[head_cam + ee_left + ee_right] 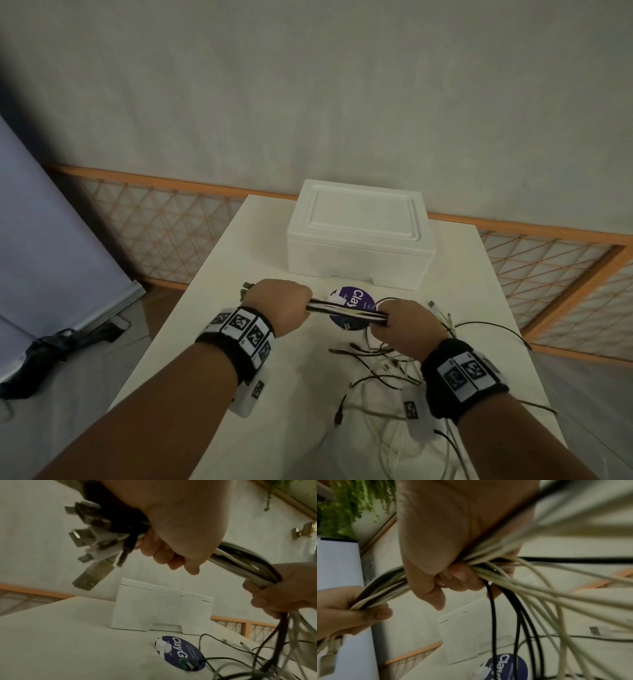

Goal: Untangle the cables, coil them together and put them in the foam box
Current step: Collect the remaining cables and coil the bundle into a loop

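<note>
A bundle of black and white cables (346, 311) is stretched straight between both hands above the white table (205, 342). My left hand (277, 301) grips the bundle near its end, and several USB plugs (89, 540) stick out past the fist. My right hand (400, 325) grips the same bundle (385, 588) further along. Beyond the right fist the loose cable tails (383, 380) fan out and trail down onto the table. The white foam box (359, 236) stands behind the hands with its lid on.
A round blue sticker (356, 298) marked "Clay" lies on the table under the bundle, with one USB plug (241, 665) resting on it. An orange lattice fence (164, 219) runs behind the table. A pale board (51, 240) leans at the left.
</note>
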